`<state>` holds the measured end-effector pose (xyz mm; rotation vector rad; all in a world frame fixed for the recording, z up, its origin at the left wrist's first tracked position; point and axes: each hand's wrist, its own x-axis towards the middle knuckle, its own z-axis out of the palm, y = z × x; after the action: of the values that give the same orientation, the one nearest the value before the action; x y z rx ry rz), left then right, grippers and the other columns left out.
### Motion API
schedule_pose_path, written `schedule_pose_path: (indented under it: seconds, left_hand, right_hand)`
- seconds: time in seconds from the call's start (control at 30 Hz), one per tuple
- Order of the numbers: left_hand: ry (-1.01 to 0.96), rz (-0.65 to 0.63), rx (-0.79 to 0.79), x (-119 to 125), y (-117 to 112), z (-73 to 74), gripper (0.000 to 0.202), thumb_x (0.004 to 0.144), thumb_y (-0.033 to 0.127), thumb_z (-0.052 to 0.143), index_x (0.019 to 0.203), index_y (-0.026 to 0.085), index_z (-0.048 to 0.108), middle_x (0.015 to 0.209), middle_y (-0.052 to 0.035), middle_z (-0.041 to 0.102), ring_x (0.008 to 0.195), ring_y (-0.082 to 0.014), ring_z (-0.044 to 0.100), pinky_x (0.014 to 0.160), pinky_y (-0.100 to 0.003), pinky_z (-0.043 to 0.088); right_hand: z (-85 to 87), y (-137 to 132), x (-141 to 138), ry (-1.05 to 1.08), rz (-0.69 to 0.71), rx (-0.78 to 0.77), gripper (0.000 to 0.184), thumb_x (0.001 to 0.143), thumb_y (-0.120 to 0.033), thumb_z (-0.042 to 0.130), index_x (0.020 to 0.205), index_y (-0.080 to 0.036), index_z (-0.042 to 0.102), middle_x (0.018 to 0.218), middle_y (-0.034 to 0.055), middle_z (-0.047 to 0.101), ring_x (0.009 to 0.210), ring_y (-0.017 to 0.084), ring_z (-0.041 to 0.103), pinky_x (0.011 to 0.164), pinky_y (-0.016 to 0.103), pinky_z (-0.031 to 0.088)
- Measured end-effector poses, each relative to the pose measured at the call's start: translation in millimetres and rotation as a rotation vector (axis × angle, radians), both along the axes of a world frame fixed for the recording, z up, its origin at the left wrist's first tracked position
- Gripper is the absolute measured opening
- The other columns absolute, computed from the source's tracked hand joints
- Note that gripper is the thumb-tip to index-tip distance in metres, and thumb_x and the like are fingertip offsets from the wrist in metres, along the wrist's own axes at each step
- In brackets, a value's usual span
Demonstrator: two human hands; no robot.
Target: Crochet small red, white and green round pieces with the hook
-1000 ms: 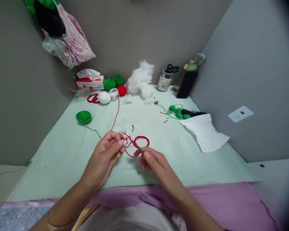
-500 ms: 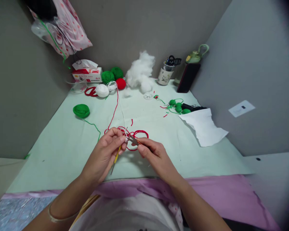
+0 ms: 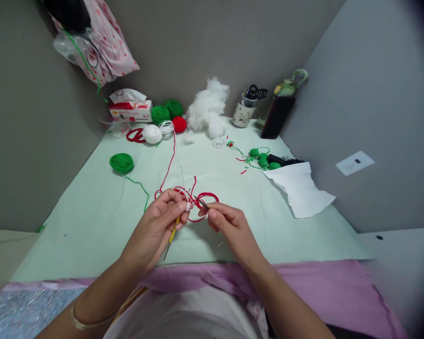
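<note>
My left hand [image 3: 166, 219] is closed, pinching a small white crocheted piece [image 3: 188, 206] between thumb and fingertips. A crochet hook with a yellow handle [image 3: 174, 231] is tucked in the same hand, its thin metal end pointing down toward the table's front edge. My right hand [image 3: 228, 223] grips a pair of small dark metal thread snips [image 3: 202, 203], blades toward the white piece but apart from it; their handles are hidden in my fingers. Loops of red yarn [image 3: 212, 194] lie on the table behind both hands. A white strand [image 3: 180, 165] runs back from the piece.
Behind lie a white yarn ball [image 3: 151, 134], a red ball [image 3: 179, 124] and fluffy white stuffing [image 3: 208, 108]. A green yarn ball [image 3: 121, 163] sits left. To the right are green crocheted balls [image 3: 263, 159], white paper [image 3: 300, 190], a cup [image 3: 242, 114] and a phone [image 3: 277, 117].
The snips have drawn back slightly to the right from the white piece, and their blades look closer together. My left hand keeps its hold; the whole view has shifted a little.
</note>
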<state>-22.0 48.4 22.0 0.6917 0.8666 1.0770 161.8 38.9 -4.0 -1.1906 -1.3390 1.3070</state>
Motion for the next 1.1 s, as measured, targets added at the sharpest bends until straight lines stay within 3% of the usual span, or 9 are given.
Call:
schedule_pose_path:
  seconds: [0.1,0.17,0.27,0.37,0.47,0.57,0.73,0.93,1.1]
  left_hand:
    - [-0.050,0.030,-0.054,-0.2,2.9,-1.0,0.019,0.085,0.019,0.084,0.079,0.016,0.065,0.069,0.0013,0.061,0.063,-0.0085,0.053,0.054,-0.014,0.045]
    - [-0.125,0.088,-0.106,0.6,6.1,-1.9,0.016,0.083,0.014,0.083,0.080,0.015,0.068,0.074,0.0001,0.062,0.066,-0.0088,0.057,0.056,-0.014,0.049]
    - [-0.258,0.168,-0.174,7.2,10.7,-3.3,0.009,0.084,0.007,0.078,0.080,0.011,0.071,0.083,-0.0024,0.064,0.071,-0.0089,0.061,0.060,-0.015,0.054]
    - [-0.342,0.210,-0.218,20.6,11.5,-5.5,0.009,0.089,0.004,0.072,0.081,0.010,0.073,0.087,-0.0036,0.066,0.075,-0.0089,0.064,0.065,-0.016,0.056]
    - [-0.359,0.217,-0.231,33.7,7.8,-9.0,0.009,0.090,0.006,0.074,0.083,0.013,0.075,0.088,-0.0031,0.068,0.080,-0.0094,0.067,0.072,-0.016,0.058]
    - [-0.352,0.218,-0.222,40.1,3.3,-12.5,0.010,0.088,0.008,0.077,0.082,0.016,0.075,0.088,-0.0012,0.070,0.083,-0.0096,0.068,0.075,-0.015,0.058]
    - [-0.330,0.179,-0.198,41.5,-2.8,-13.7,0.015,0.080,0.015,0.088,0.080,0.017,0.073,0.085,-0.0003,0.069,0.083,-0.0125,0.066,0.077,-0.020,0.057]
    - [-0.196,0.137,-0.078,43.8,-12.7,-6.4,0.027,0.077,0.028,0.092,0.078,0.019,0.067,0.078,0.0018,0.067,0.080,-0.0141,0.064,0.077,-0.025,0.055]
    - [-0.109,0.141,-0.028,47.1,-19.0,-9.5,0.031,0.074,0.028,0.093,0.077,0.019,0.064,0.078,0.0026,0.067,0.082,-0.0146,0.065,0.086,-0.029,0.054]
  right_hand:
    - [0.1,15.6,25.1,-0.206,-0.077,0.088,0.042,0.097,-0.057,0.060,0.100,-0.019,0.077,0.070,0.0006,0.059,0.065,0.016,0.053,0.065,0.030,0.046]
    - [1.2,28.1,44.8,-0.492,-0.250,0.212,0.037,0.099,-0.050,0.059,0.110,-0.019,0.075,0.085,0.0054,0.068,0.074,0.020,0.060,0.074,0.036,0.051]
    - [1.9,33.7,57.8,-0.837,-0.451,0.521,0.047,0.096,-0.039,0.067,0.140,-0.021,0.063,0.130,0.0176,0.067,0.118,0.035,0.063,0.104,0.056,0.050]
    - [-2.5,16.6,41.1,-0.800,-0.234,0.774,0.061,0.099,-0.023,0.064,0.158,-0.027,0.045,0.138,0.0158,0.063,0.129,0.030,0.062,0.107,0.051,0.055]
    - [-11.3,-4.9,14.0,-0.794,-0.028,1.043,0.062,0.096,-0.006,0.060,0.152,-0.033,0.054,0.142,0.0117,0.064,0.131,0.027,0.064,0.107,0.043,0.059]
    - [-17.8,-12.2,0.7,-0.817,0.009,1.169,0.052,0.093,-0.004,0.064,0.141,-0.024,0.063,0.140,0.0144,0.068,0.133,0.029,0.062,0.110,0.047,0.058]
    - [-14.0,-12.8,7.4,-0.738,-0.052,1.158,0.039,0.095,-0.010,0.060,0.131,-0.022,0.068,0.129,0.0172,0.073,0.122,0.029,0.069,0.097,0.046,0.064]
    - [-7.5,-28.0,11.0,-0.459,-0.166,0.877,0.047,0.102,-0.014,0.051,0.144,-0.030,0.061,0.122,0.0123,0.071,0.110,0.026,0.070,0.089,0.043,0.061]
    - [-6.5,-25.2,2.8,-0.130,-0.314,0.606,0.029,0.106,-0.023,0.050,0.120,-0.032,0.075,0.105,0.0065,0.074,0.102,0.024,0.068,0.086,0.041,0.058]
